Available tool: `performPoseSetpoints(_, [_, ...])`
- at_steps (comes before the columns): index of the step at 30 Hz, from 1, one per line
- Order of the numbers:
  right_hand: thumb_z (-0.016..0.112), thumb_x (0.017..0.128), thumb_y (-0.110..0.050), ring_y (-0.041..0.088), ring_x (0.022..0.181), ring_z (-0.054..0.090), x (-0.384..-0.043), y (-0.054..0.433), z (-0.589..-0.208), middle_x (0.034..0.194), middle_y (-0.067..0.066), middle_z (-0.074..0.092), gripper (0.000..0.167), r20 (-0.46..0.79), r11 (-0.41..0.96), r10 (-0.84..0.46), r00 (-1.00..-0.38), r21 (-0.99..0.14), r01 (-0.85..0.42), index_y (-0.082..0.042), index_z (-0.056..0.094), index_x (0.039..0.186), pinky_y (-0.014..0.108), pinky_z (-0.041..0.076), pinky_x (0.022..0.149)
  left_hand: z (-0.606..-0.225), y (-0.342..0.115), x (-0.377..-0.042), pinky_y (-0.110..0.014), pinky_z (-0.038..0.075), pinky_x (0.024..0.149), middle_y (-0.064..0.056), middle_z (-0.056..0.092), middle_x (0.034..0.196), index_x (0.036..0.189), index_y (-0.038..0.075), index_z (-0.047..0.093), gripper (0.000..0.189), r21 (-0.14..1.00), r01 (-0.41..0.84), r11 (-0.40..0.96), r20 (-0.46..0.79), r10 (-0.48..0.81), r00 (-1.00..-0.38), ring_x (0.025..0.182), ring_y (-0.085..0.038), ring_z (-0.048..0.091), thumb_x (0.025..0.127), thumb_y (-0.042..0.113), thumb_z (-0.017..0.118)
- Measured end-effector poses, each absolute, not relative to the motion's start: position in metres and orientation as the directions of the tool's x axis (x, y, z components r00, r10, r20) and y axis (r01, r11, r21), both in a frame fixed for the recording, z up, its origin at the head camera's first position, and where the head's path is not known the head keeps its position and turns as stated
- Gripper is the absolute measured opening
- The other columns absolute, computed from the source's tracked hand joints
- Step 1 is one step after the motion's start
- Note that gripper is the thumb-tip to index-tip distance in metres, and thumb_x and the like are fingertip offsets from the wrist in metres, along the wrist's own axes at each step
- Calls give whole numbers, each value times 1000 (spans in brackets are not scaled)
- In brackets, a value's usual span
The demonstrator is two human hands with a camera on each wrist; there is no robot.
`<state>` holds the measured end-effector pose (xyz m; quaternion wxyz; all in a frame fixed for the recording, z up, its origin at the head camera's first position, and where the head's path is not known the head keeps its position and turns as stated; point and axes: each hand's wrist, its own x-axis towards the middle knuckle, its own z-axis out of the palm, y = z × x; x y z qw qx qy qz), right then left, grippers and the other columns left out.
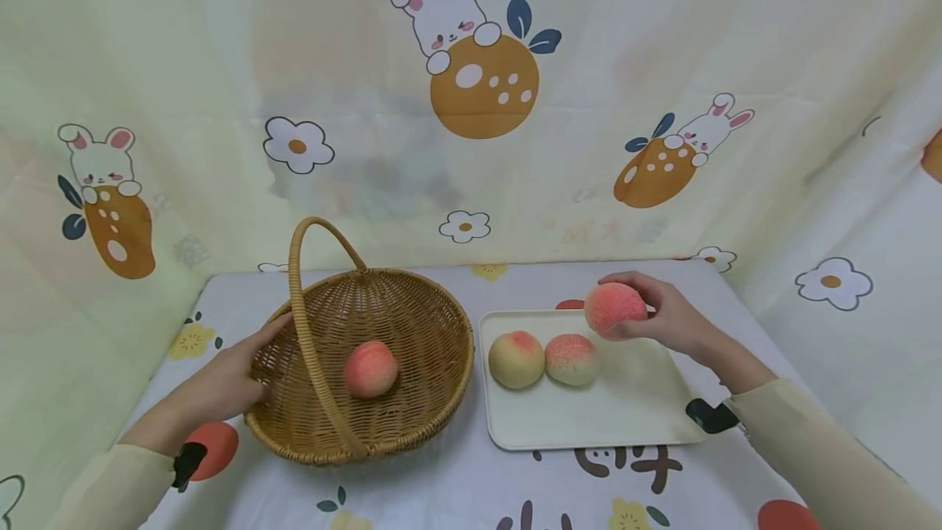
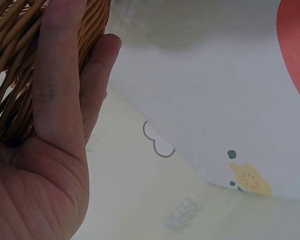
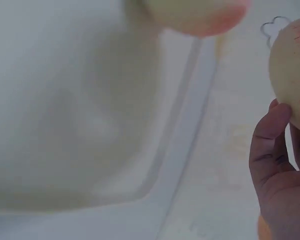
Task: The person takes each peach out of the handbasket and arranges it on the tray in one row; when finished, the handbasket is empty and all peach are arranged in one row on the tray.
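My left hand [image 1: 234, 375] grips the left rim of a round wicker basket [image 1: 434, 301] with a tall arched handle. In the left wrist view the fingers [image 2: 60, 80] lie along the woven wall [image 2: 92, 30]. One pink peach [image 1: 371, 369] sits inside the basket. Above the back right of a cream tray [image 1: 625, 424], my right hand [image 1: 673, 317] holds another pink peach [image 1: 612, 307] between thumb and fingers; its paler side [image 3: 292, 70] shows in the right wrist view. On the tray's left half lie a yellowish peach [image 1: 517, 360] and a pink-and-cream peach [image 1: 571, 360], side by side.
Basket and tray stand close together on a table with a white printed cloth [image 1: 441, 489]. A patterned curtain [image 1: 368, 186] rises behind the table and along both sides. The basket's handle [image 1: 305, 334] arches over its left part.
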<state>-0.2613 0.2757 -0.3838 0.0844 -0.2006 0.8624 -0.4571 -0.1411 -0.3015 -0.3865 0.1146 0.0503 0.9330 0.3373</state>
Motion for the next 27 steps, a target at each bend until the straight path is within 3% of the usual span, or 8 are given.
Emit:
performPoseSetpoints(8, [84,78,-19,31,103,53,-264,300,-421,121,14,62,63,-56,665,-376,-925,-712,-227,-8,59,134,40,50,76,-386,-301,-142,-46,51,77,-38,32,152,164,17,14,109,633,32,773,-164,174,-971,125,-55,46,71,-11,63])
performPoseSetpoints(17, [89,73,-35,32,109,55,-257,297,-437,129,15,60,76,-89,742,-396,-914,-618,-261,-7,58,137,39,50,79,-387,-300,-141,-46,51,77,-38,32,151,164,16,15,108,632,32,774,-160,171,-972,123,-55,47,71,-11,64])
performPoseSetpoints(23, [89,73,-21,38,118,51,-255,301,-427,141,19,50,85,-189,705,-453,-871,-674,-220,-6,49,146,37,52,79,-387,-301,-139,-47,52,77,-39,33,151,164,14,15,107,632,38,774,-154,173,-973,123,-55,48,72,-10,65])
performPoseSetpoints(27, [87,73,-12,37,115,53,-254,303,-430,141,20,50,81,-178,681,-472,-863,-695,-229,-5,50,145,37,53,78,-387,-300,-139,-47,52,77,-39,33,151,164,14,15,107,628,39,777,-154,173,-973,123,-56,48,72,-11,64])
